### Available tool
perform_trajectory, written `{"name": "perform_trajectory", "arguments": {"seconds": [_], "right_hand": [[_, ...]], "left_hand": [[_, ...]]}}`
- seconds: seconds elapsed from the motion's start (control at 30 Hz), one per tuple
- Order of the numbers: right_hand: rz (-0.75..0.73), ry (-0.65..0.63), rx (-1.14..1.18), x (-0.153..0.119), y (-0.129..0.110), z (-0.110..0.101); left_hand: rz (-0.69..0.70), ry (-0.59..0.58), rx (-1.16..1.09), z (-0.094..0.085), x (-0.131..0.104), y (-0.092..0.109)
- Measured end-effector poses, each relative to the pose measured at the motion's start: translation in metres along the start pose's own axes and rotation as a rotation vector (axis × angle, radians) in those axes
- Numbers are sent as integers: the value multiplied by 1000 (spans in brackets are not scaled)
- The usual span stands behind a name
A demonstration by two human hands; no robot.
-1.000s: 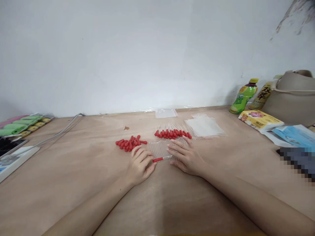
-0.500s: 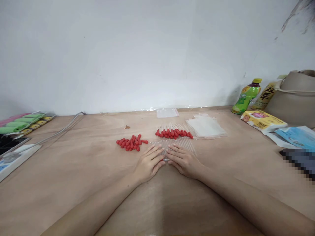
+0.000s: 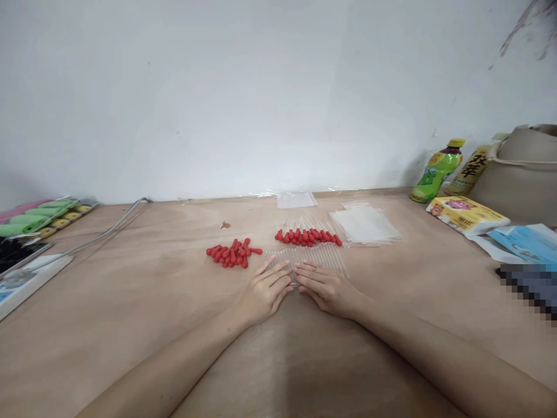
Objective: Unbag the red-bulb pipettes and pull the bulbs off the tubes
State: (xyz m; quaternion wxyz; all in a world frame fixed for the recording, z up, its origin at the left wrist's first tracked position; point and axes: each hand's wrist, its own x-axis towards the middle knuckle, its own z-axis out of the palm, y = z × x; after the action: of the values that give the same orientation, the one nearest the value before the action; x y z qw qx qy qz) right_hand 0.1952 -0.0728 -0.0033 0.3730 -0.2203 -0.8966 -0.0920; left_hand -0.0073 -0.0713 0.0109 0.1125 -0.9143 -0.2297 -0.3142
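Side by side at the table's centre, my left hand (image 3: 268, 291) and my right hand (image 3: 326, 285) press over the near end of a row of clear thin tubes (image 3: 322, 255). Fingers of both hands curl down onto a small piece with a red tip, mostly hidden between them. Just beyond the tubes, red bulbs with clear stems (image 3: 304, 236) lie in a row. A loose pile of red bulbs (image 3: 232, 253) sits to the left, beyond my left hand.
Clear bags (image 3: 368, 223) lie at centre right, another bag (image 3: 296, 200) by the wall. Bottles (image 3: 437, 171), a yellow tissue pack (image 3: 467, 215), a blue packet (image 3: 524, 244) and a dark phone (image 3: 531, 287) line the right. A cable (image 3: 117, 225) crosses the left.
Both hands have shifted very slightly toward me and their fingers have drawn in a little. The tubes and red bulbs lie as before.
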Motion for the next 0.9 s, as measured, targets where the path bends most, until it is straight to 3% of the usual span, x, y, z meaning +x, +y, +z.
{"name": "perform_trajectory", "arguments": {"seconds": [0.5, 0.9], "right_hand": [[-144, 56, -96, -3, -2, -7], [-170, 27, -61, -14, 3, -12]], "left_hand": [[-20, -113, -77, -7, -3, 3], [-40, -109, -143, -9, -9, 0]]}}
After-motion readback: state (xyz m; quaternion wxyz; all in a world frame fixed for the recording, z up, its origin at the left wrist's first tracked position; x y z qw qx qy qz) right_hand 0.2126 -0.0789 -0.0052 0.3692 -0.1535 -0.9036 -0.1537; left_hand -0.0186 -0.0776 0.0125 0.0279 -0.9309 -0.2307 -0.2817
